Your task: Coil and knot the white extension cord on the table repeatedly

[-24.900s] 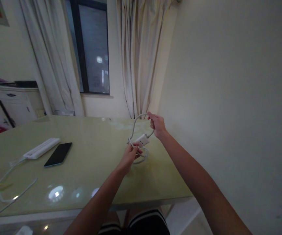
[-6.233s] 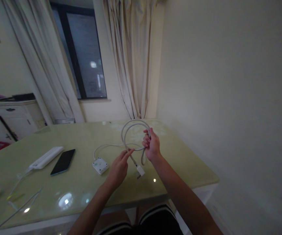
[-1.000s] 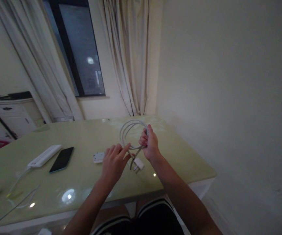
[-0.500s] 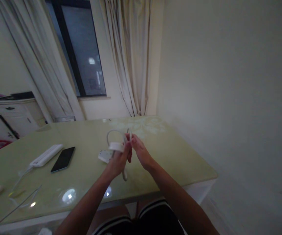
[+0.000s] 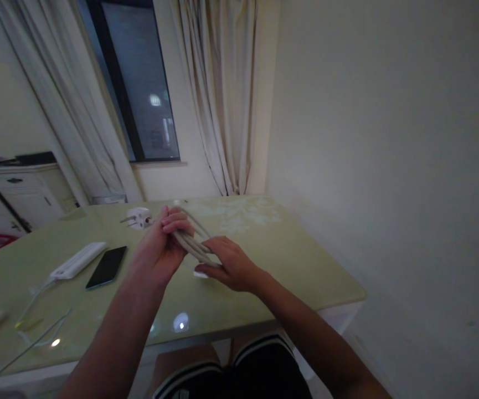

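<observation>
- Both of your hands meet above the right part of the table point(image 5: 289, 260), on one bundle of white cable point(image 5: 190, 242) gathered into several strands lying side by side.
- Your left hand point(image 5: 160, 246) is curled round the upper end of the bundle, with its fingers point(image 5: 176, 221) folded over the strands.
- Your right hand point(image 5: 231, 269) sits lower, its fingers partly closed on the lower end. I cannot tell how firm that pinch is.
- One white plug point(image 5: 138, 217) juts out beyond your left hand with its prongs pointing left. I cannot tell whether it rests on the tabletop.
- A small white piece point(image 5: 200, 274) shows just under your right hand, too hidden to name.
- Judging by its bends, the cable is light, rubbery and springy, so the loops would tend to spread. The surest hold is across all the strands at mid-bundle, not on the plug.
- Well apart to the left lie a dark phone point(image 5: 106, 267) and, just beside it, a white power strip point(image 5: 78, 260). A thin cord point(image 5: 35, 339) lies nearer the front edge.
</observation>
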{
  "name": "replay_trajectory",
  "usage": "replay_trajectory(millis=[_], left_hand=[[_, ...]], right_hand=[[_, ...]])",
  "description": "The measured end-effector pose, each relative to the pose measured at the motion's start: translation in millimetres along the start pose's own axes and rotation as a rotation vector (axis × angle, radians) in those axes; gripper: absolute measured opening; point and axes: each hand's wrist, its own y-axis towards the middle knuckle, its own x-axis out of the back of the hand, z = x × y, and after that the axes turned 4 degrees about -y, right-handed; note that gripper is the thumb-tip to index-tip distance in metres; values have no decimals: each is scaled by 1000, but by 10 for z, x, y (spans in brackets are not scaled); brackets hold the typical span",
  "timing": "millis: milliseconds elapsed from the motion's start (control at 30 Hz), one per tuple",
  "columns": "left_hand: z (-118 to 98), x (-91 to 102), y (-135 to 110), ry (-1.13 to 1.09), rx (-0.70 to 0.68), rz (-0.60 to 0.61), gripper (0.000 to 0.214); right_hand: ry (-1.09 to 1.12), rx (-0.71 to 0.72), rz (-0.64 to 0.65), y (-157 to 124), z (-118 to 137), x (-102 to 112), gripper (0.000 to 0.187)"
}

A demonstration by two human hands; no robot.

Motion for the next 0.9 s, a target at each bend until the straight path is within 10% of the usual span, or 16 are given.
replay_trajectory(millis=[233, 467, 667, 900], left_hand=[[341, 434, 299, 499, 88, 128, 40], [611, 570, -64, 952, -66, 444, 52], [878, 678, -58, 1104, -62, 513, 13], [715, 673, 85, 873, 26, 397, 44]], right_hand=[[730, -399, -221, 183, -45, 53, 50], [1332, -775, -420, 399, 65, 284, 37], [1384, -806, -653, 462, 1, 299, 31], [1217, -737, -422, 317, -169, 250, 23]])
